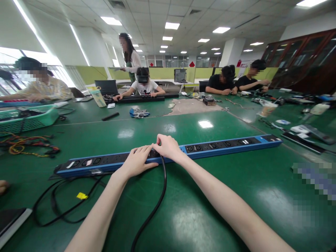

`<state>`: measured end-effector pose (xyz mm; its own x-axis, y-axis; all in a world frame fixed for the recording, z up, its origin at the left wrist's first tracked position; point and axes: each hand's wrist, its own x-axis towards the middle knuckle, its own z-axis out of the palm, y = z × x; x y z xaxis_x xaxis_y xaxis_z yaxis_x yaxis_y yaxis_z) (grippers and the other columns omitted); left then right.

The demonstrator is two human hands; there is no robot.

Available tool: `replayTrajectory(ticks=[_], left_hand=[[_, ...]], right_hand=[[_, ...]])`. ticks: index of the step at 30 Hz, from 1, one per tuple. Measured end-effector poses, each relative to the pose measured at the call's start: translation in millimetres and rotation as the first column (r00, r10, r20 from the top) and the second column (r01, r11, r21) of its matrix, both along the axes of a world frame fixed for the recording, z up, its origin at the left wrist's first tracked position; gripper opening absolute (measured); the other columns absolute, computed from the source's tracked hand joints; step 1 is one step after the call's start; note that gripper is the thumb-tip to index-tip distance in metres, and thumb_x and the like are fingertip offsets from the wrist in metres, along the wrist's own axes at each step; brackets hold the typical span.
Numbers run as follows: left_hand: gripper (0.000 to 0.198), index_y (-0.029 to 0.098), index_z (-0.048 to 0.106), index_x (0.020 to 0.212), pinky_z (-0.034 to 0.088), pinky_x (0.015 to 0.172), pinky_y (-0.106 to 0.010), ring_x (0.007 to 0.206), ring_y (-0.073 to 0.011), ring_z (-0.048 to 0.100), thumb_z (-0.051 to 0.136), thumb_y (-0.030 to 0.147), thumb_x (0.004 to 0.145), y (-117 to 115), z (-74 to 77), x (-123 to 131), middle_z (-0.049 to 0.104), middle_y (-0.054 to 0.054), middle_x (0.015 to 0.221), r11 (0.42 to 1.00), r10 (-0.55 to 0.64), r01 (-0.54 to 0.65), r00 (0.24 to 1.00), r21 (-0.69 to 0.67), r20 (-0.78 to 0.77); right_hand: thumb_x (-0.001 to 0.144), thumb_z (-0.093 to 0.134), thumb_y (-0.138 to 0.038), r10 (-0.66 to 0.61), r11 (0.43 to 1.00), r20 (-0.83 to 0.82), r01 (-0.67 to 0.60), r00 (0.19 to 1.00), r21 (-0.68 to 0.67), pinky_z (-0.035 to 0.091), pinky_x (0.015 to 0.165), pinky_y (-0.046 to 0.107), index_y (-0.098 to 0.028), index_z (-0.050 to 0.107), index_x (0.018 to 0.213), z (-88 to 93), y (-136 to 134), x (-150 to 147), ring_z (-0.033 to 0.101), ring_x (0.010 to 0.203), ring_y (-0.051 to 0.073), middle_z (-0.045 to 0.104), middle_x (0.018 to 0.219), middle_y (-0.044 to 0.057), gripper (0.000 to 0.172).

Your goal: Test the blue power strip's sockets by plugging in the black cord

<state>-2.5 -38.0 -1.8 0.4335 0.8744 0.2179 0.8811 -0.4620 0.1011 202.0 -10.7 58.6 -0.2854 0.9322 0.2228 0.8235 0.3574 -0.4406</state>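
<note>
A long blue-and-black power strip (212, 147) lies across the green table, its sockets facing up. My left hand (137, 160) spans the middle of the strip, fingers across the top and thumb along the near side, holding it. Beside it, my right hand (168, 146) is closed in a pinch over the sockets, touching the left fingertips. A black cable (164, 182) runs out from under the right hand and curves toward me; its plug end is mostly hidden by the fingers.
At left are another black cable (54, 196) with a yellow tag, colored wires (23, 145) and a green basket (42, 117). Blue-and-white gloves (138, 112) lie beyond the strip. A drink cup (267, 109) stands at right. Several people sit around the table; one person stands behind.
</note>
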Motion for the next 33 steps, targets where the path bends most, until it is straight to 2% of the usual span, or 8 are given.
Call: replayTrajectory(ticks=[4, 9, 12, 18, 25, 33], left_hand=[[0.090, 0.022, 0.046, 0.159, 0.026, 0.127, -0.055, 0.154, -0.0375, 0.043, 0.060, 0.078, 0.090, 0.7, -6.9, -0.3, 0.046, -0.020, 0.167, 0.999, 0.040, -0.040, 0.999, 0.021, -0.020], [0.092, 0.022, 0.044, 0.161, 0.023, 0.128, -0.058, 0.155, -0.0372, 0.042, 0.060, 0.078, 0.089, 1.7, -10.3, -0.6, 0.045, -0.020, 0.167, 0.998, 0.062, -0.062, 0.998, -0.002, -0.007], [0.089, 0.023, 0.046, 0.159, 0.026, 0.126, -0.058, 0.152, -0.0373, 0.045, 0.061, 0.077, 0.090, 1.3, -8.2, -0.5, 0.049, -0.020, 0.164, 0.999, 0.052, -0.052, 0.999, -0.007, -0.003], [0.082, 0.022, 0.048, 0.158, 0.035, 0.117, -0.056, 0.147, -0.0384, 0.050, 0.060, 0.072, 0.093, -0.9, -1.7, 2.0, 0.053, -0.022, 0.159, 0.998, 0.061, -0.061, 0.998, -0.023, -0.027], [0.071, 0.023, 0.056, 0.149, 0.036, 0.113, -0.054, 0.136, -0.0394, 0.056, 0.058, 0.069, 0.095, 2.1, -2.5, 1.7, 0.061, -0.020, 0.149, 0.998, 0.059, -0.061, 0.997, -0.034, -0.043], [0.067, 0.022, 0.055, 0.149, 0.040, 0.106, -0.051, 0.129, -0.0388, 0.058, 0.054, 0.066, 0.098, -0.5, 1.9, 1.7, 0.065, -0.019, 0.142, 0.997, 0.067, -0.069, 0.992, -0.019, -0.106]], right_hand=[[0.096, 0.060, -0.047, 0.037, 0.999, 0.014, -0.037, 0.999, 0.001, 0.043, 0.074, 0.029, -0.025, 0.069, 0.096, 4.0, -3.5, -0.8, 0.071, 0.087, 0.023, 0.076, 0.091, 0.005, 0.024], [0.097, 0.058, -0.045, 0.015, 1.000, 0.063, -0.016, 0.998, 0.023, 0.046, 0.077, 0.030, -0.025, 0.070, 0.098, 5.4, -7.2, -4.2, 0.072, 0.094, 0.024, 0.077, 0.097, 0.006, 0.023], [0.096, 0.059, -0.042, 0.014, 1.000, 0.077, -0.014, 0.997, -0.004, 0.047, 0.078, 0.030, -0.025, 0.070, 0.097, 5.1, -7.0, -6.2, 0.072, 0.094, 0.024, 0.077, 0.097, 0.006, 0.020], [0.095, 0.059, -0.037, 0.030, 0.999, 0.094, -0.033, 0.995, 0.031, 0.048, 0.076, 0.031, -0.025, 0.070, 0.100, 4.2, -7.2, -12.2, 0.073, 0.093, 0.025, 0.078, 0.101, 0.007, 0.018], [0.096, 0.057, -0.029, 0.086, 0.995, 0.178, -0.093, 0.980, 0.026, 0.051, 0.079, 0.032, -0.021, 0.072, 0.106, 7.5, -12.7, -26.4, 0.074, 0.099, 0.028, 0.077, 0.106, 0.012, 0.020], [0.099, 0.055, -0.034, 0.093, 0.995, 0.176, -0.100, 0.980, 0.030, 0.051, 0.079, 0.032, -0.024, 0.069, 0.108, -0.5, -14.2, -23.8, 0.073, 0.098, 0.026, 0.077, 0.107, 0.010, 0.020]])
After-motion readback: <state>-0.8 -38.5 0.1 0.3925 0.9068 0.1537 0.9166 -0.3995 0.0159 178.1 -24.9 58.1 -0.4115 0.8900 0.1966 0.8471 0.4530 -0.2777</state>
